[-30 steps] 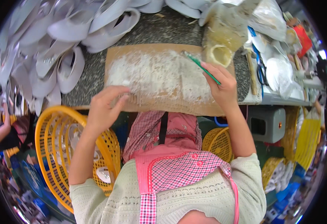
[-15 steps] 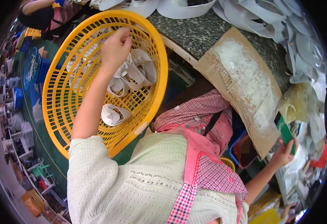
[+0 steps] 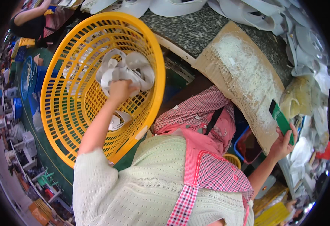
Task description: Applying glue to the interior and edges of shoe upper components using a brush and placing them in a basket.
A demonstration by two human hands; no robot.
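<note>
My left hand (image 3: 121, 91) reaches into a large yellow plastic basket (image 3: 158, 71). Its fingers are curled against a cluster of white curved plastic pieces (image 3: 136, 62) and look closed on one, though the fingertips are partly hidden. Lower in the basket lies another white piece (image 3: 118, 121). At the right, my right hand (image 3: 281, 145) grips a flat green tool with a black end (image 3: 283, 121). That tool is tilted beside the lower right edge of a brown cardboard sheet (image 3: 210, 62), which carries white shavings or powder (image 3: 248, 67).
Many white curved pieces (image 3: 178, 7) are heaped along the back and right of a speckled stone worktop (image 3: 176, 32). A red bin with a blue rim (image 3: 246, 148) stands below the cardboard. Another person (image 3: 29, 19) is at the far left, near a blue tub (image 3: 28, 77).
My left hand has moved down toward me inside the basket, onto the white pieces, which sit differently now. My right hand with the green tool has shifted slightly left and closer to the cardboard.
</note>
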